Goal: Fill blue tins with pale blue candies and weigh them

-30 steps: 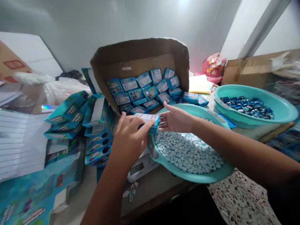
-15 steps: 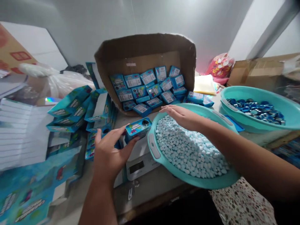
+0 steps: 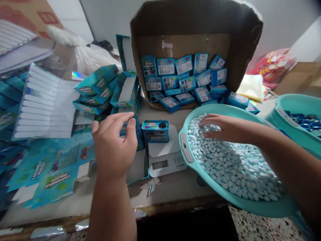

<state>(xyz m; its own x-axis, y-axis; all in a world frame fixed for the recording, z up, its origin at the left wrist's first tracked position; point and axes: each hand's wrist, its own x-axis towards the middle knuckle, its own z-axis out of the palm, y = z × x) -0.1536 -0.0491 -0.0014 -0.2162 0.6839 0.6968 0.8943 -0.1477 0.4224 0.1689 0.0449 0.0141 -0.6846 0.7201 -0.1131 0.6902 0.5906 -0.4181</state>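
A small blue candy box [image 3: 155, 131] with a round dark hole in its top stands upright on a white digital scale [image 3: 175, 164]. Just left of it, my left hand [image 3: 114, 144] is raised, thumb and fingers slightly apart and holding nothing. My right hand [image 3: 223, 129] reaches into a turquoise basin [image 3: 215, 190] full of small pale-blue candies [image 3: 225, 167]. Its curved fingers and thumb touch the candies near the basin's left side, with a gap between them.
A cardboard carton [image 3: 195, 25] behind holds several blue boxes. Unfolded blue cartons [image 3: 97, 87] and flat printed card [image 3: 55, 170] lie left. A second turquoise basin [image 3: 298, 103] with blue lids [image 3: 306, 120] stands right. The table's front edge [image 3: 175, 206] runs below.
My left hand has let go of the candy box, now standing on the scale, and drawn back left. My right hand has lowered into the candies. The view has shifted.
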